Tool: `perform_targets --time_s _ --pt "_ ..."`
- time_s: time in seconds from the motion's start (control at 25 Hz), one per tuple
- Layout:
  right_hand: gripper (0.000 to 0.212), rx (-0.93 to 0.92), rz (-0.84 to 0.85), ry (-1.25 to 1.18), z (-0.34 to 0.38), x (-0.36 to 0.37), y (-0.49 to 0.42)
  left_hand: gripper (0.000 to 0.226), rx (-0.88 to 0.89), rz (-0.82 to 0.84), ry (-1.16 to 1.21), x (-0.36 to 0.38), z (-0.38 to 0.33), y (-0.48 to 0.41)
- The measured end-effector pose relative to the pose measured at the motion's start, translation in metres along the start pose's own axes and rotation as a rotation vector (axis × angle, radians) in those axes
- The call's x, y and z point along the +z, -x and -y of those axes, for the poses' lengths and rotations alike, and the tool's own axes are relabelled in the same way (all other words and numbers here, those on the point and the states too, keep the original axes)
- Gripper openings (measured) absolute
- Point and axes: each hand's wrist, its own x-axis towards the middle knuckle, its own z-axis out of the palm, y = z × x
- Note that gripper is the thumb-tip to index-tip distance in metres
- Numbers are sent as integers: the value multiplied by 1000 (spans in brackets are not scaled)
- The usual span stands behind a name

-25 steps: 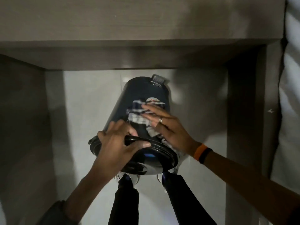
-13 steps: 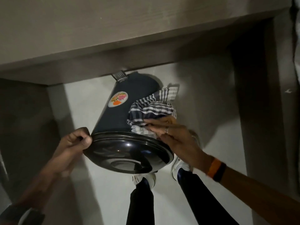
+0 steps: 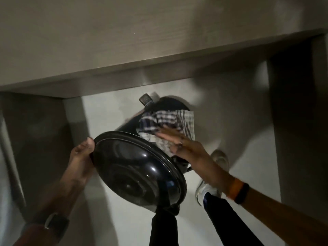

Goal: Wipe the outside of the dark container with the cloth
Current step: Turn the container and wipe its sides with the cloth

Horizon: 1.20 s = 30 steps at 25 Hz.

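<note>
The dark container [image 3: 131, 125] is a glossy bin with a round domed lid [image 3: 140, 167], tilted with the lid toward me and its base pointing away under the counter. My left hand [image 3: 81, 155] grips the lid's left rim. My right hand [image 3: 184, 148] lies flat on the checked cloth [image 3: 166, 123] and presses it against the bin's upper right side. The cloth drapes over that side and hides part of the wall. A ribbed foot pedal [image 3: 145, 98] sticks out at the far end.
A pale counter edge [image 3: 159, 61] overhangs the bin. A dark cabinet side [image 3: 298, 121] stands on the right and a grey panel [image 3: 35, 132] on the left. My legs and a white shoe [image 3: 207, 190] stand on the light floor [image 3: 110, 121] below.
The bin has tipped further toward me and turned, so its sticker is out of sight. The cloth and my right hand have shifted up and right along the side. My left hand stays on the rim.
</note>
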Motion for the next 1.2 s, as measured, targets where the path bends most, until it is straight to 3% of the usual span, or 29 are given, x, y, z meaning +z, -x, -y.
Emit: perform_targets --time_s 0.08,0.16,0.24,0.28,0.36,0.44,0.52,0.6,0.76,0.84,0.96,1.04,1.12,1.2 --pt "36 7 -105 42 -12 -5 4 29 -33 -30 -24 9 -5 -3" --pt "34 80 -252 127 -19 -13 -21 25 47 -76 -76 25 -10 1" --pt "35 195 -318 56 -15 -17 -49 20 404 -246 -442 48 -20 18" --pt "34 213 -329 14 -15 -17 -59 24 647 -252 -697 63 -24 27" --pt "34 194 -344 -70 -13 -19 -68 32 1010 -46 -1059 99 -27 44" --pt "34 193 -353 -173 -4 -30 -67 31 1114 -7 -1209 132 -29 54" --pt "33 185 -335 -312 10 -41 -60 36 1043 -85 -1237 150 -39 53" --pt "32 101 -279 -249 21 -40 -43 39 985 -81 -1151 148 -45 47" --pt "33 -255 -199 587 7 -34 -31 46 932 18 -951 137 -26 46" --pt "40 -209 -227 858 -15 -53 -55 51 849 -34 -819 135 -12 50" --pt "36 -14 -483 582 -32 -90 -85 54 743 -100 -653 140 -6 47" --pt "37 10 -546 485 -37 -77 -74 58 715 -165 -610 148 -12 44" --pt "40 -209 -408 592 -39 -45 -40 62 644 -222 -537 152 -18 42" --pt "43 -397 -164 719 -48 -29 -11 67 556 -224 -496 147 -14 39"
